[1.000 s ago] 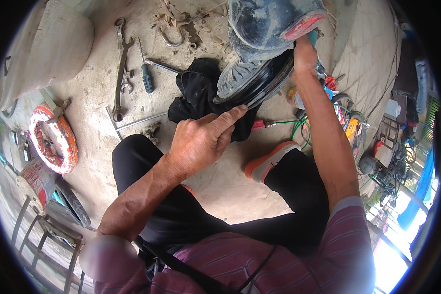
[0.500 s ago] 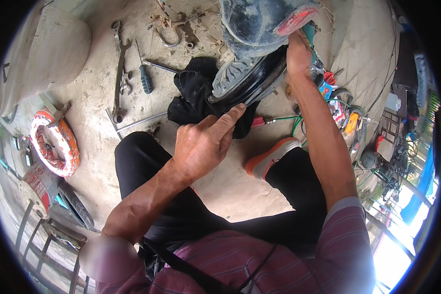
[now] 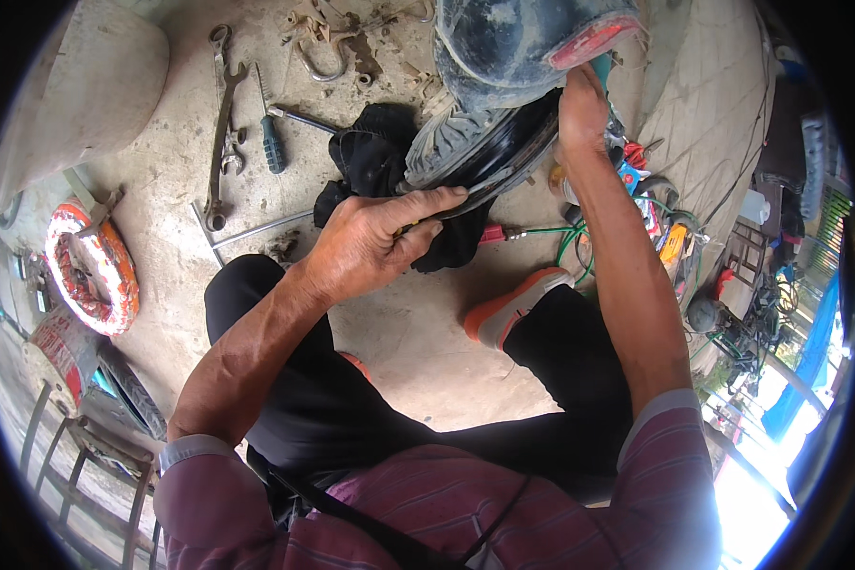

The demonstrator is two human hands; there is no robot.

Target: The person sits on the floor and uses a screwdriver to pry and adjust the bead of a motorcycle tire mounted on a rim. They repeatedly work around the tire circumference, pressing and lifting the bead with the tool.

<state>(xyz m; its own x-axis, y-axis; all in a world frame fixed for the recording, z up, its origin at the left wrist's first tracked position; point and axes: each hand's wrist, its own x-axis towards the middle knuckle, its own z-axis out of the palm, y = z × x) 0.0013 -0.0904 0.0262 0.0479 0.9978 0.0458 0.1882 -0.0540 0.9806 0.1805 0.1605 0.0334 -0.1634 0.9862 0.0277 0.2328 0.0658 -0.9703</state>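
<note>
A motorcycle wheel (image 3: 499, 152) with a black rim sits under a dusty mudguard (image 3: 503, 52) that carries a red reflector (image 3: 594, 40). My left hand (image 3: 380, 228) is closed on the near edge of the tyre (image 3: 429, 152), index finger laid along it and the other fingers curled beneath. On the wheel's far right side is my right hand (image 3: 582, 116), beside the reflector; its fingertips are hidden, so its grip does not show. Black cloth (image 3: 375, 157) lies bunched under and beside the tyre.
Left of the cloth lie a wrench (image 3: 224, 133), a screwdriver (image 3: 272, 142) and a T-handle tool (image 3: 256, 230). An orange-and-white ring-shaped coil (image 3: 93, 268) lies farther left. A green hose (image 3: 565, 242) and assorted packets and tools crowd the right.
My left hand has gone from pointing with its index finger at the rim to gripping the tyre's edge. My right hand stays by the mudguard; the view has shifted slightly.
</note>
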